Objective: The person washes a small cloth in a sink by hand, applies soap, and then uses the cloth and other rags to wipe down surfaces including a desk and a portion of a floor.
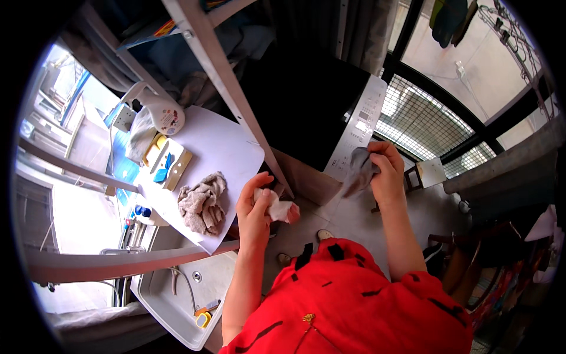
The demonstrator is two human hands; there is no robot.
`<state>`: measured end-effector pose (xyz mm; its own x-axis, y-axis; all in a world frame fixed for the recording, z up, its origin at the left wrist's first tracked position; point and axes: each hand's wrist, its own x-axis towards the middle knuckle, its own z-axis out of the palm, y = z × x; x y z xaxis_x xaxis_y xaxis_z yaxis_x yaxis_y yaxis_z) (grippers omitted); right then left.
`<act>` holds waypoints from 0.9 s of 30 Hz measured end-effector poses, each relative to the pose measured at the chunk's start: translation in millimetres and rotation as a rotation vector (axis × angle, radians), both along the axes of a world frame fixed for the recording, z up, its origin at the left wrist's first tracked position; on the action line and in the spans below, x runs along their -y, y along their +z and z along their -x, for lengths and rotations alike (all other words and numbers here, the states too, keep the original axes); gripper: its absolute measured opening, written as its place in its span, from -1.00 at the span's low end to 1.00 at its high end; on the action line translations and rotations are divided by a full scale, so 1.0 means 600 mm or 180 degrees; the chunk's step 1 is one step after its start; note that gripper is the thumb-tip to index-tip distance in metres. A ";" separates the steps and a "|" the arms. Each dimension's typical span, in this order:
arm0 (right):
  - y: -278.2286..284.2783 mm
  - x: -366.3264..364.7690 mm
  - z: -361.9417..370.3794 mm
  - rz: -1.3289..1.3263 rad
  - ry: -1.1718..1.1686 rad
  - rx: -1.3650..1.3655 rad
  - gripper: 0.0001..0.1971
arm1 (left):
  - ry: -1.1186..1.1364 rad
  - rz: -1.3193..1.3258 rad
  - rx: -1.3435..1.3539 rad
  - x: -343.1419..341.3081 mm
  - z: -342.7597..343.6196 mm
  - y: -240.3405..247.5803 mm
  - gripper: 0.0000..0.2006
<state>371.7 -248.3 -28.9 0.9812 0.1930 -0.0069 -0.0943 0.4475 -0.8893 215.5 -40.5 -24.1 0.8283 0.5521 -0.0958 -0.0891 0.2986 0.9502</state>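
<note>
In my left hand [252,213] is a small crumpled white-pink cloth [278,207], gripped between thumb and fingers. My right hand [387,172] pinches a thin grey cloth [357,172] that hangs loosely from the fingertips. The two hands are apart, in front of a washing machine with a black top and a pale control panel [361,121]. Left of my left hand, a crumpled beige-brown towel [203,202] lies on a white board [227,138]. The exact kind of either held cloth cannot be made out.
A white detergent jug [165,115] and a yellow-white tray [177,165] with a blue clip stand on the board. Below it is a grey sink [177,307] holding a yellow-topped tool. A metal frame post [227,82] rises beside the machine. A small stool [430,172] stands right.
</note>
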 end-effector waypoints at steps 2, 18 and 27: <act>-0.010 0.019 -0.001 0.0212 0.0015 -0.0057 -0.85 | -0.0146 0.0184 0.0099 0.008 -0.032 -0.006 -0.67; -0.076 0.124 -0.045 0.0705 0.0223 -0.0498 -0.79 | -0.0419 -0.2029 -0.0547 -0.002 -0.254 -0.189 -0.29; -0.099 0.031 -0.065 0.0134 0.1326 -0.1224 -0.79 | -0.1076 -0.0759 -0.0368 0.099 -0.168 -0.153 -0.56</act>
<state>410.6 -267.1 -88.1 0.7475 0.5552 -0.3647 -0.5759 0.2681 -0.7723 316.5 -99.8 -115.8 0.9577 0.2693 -0.1012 0.0872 0.0635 0.9942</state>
